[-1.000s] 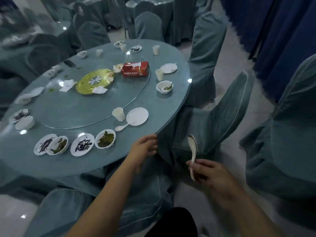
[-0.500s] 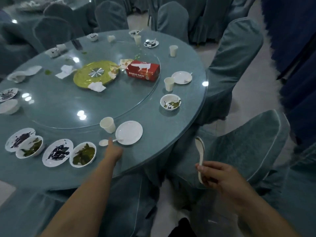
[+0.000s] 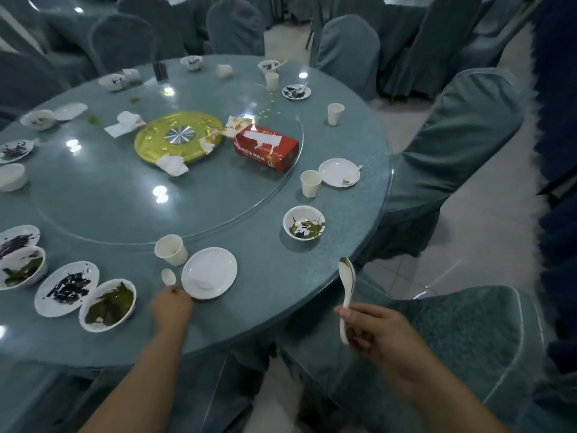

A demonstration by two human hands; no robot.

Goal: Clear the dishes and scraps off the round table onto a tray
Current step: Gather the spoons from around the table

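My right hand [image 3: 379, 331] holds a white ceramic spoon [image 3: 347, 295] upright, off the near right edge of the round table [image 3: 281, 276]. My left hand [image 3: 171, 307] lies on the table at the handle of a second white spoon [image 3: 168, 276], fingers closing on it. That spoon lies between a paper cup [image 3: 171, 250] and an empty white plate [image 3: 209, 272]. To the left stand a plate of green scraps [image 3: 107, 305] and a plate of dark scraps [image 3: 67, 288]. A bowl with scraps [image 3: 303, 222] sits to the right.
A glass turntable carries a gold disc [image 3: 178, 139], crumpled napkins and a red tissue box [image 3: 265, 148]. More cups, plates and bowls ring the table's edge. Covered chairs [image 3: 462, 151] stand close on the right and at the near right. No tray is in view.
My left hand moved from the table's near edge forward and left to the spoon by the white plate. The view shifted closer over the table. My right hand still holds its spoon.
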